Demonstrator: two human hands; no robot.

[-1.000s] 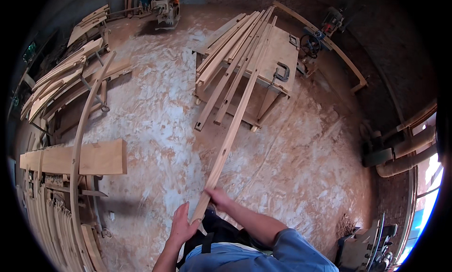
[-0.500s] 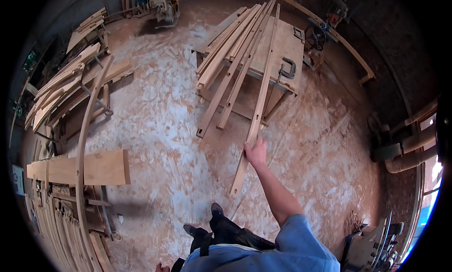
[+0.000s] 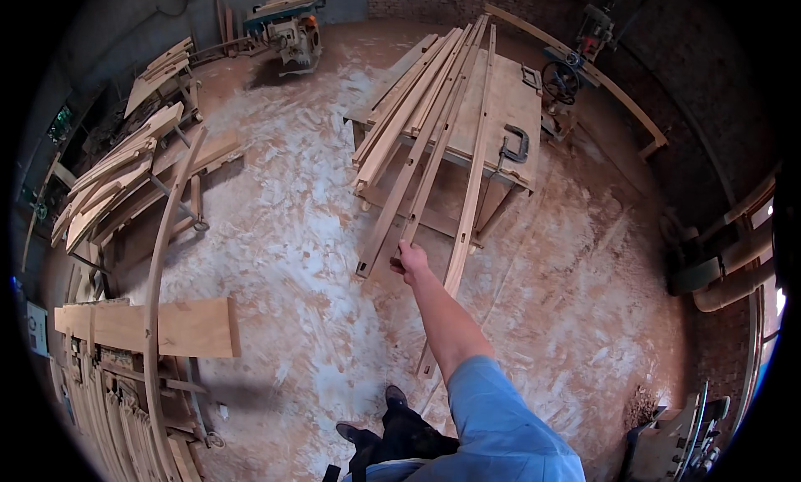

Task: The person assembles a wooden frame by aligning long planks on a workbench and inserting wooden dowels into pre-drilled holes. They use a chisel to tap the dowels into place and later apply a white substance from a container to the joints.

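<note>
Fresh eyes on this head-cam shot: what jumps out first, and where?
First, the fan of long wooden strips, several slotted, running over the near edge of the work table at upper centre, with the person's right hand at the near end of one. Next, the dark C-clamp at the table's near right corner. Then the wide pale board at left, crossed by a long strip.
</note>
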